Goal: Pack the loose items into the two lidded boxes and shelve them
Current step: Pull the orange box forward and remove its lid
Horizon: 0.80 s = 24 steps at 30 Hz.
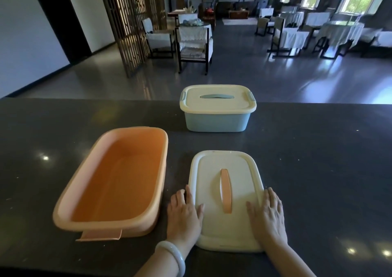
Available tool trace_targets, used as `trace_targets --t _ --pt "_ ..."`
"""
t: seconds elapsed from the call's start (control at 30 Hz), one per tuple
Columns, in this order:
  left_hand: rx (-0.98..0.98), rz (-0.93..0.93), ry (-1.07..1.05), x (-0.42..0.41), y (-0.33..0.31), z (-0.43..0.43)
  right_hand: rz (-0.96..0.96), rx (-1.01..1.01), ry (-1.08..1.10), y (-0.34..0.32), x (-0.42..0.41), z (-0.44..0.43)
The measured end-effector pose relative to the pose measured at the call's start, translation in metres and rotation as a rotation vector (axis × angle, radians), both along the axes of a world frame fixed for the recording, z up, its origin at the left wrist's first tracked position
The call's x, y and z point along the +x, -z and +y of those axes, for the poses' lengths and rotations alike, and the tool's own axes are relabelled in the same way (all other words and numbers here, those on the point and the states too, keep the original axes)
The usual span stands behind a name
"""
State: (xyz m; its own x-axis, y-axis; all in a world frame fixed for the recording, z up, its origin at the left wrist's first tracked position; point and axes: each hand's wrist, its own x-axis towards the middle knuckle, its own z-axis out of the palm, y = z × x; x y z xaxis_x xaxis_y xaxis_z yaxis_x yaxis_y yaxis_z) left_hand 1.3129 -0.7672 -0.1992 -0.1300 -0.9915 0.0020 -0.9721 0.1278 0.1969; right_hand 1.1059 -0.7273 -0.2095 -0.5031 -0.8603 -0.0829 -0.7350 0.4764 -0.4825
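An open orange box (112,183) sits at the left of the dark counter with nothing inside. Its cream lid (214,170), with an orange handle, lies flat on the counter to the right of the box. My left hand (184,211) rests on the lid's left edge, fingers straight, thumb on top of the lid. My right hand (268,215) lies on the lid's right edge in the same flat way. A blue box (216,121) with a latched cream lid stands at the counter's far edge.
The dark stone counter (318,170) spreads wide on both sides. No loose items or shelf show in view. Beyond the counter lies a dining room with chairs (194,43) and cloth-covered tables.
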Motion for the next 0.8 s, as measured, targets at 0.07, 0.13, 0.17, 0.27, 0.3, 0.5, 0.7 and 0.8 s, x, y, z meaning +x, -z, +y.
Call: trace_targets --t 0.07,0.13,0.17,0.27,0.3,0.5,0.7,0.8 --pt "-0.014 -0.014 0.003 0.0 0.001 0.002 0.009 0.04 -0.006 -0.002 0.001 0.0" --pt "-0.014 -0.016 0.002 0.0 0.001 0.002 0.019 0.064 -0.008 -0.003 0.001 0.0" --pt "-0.013 -0.015 0.002 0.0 0.001 0.002 0.026 0.068 -0.008 -0.002 0.001 0.0" --pt "0.005 -0.017 0.015 0.0 -0.004 -0.001 0.025 0.071 -0.013 -0.003 0.001 -0.001" --pt "0.012 -0.01 0.027 0.0 -0.006 -0.003 0.016 0.072 -0.013 -0.004 0.0 -0.001" --pt "0.078 0.026 0.141 0.001 -0.033 -0.007 0.086 0.062 -0.061 -0.029 -0.001 -0.008" --pt "0.01 0.245 0.168 0.009 -0.089 -0.009 0.053 -0.04 -0.301 -0.095 0.03 -0.04" --pt "-0.149 0.296 0.061 0.037 -0.12 -0.002 0.062 -0.123 -0.406 -0.125 0.065 -0.06"
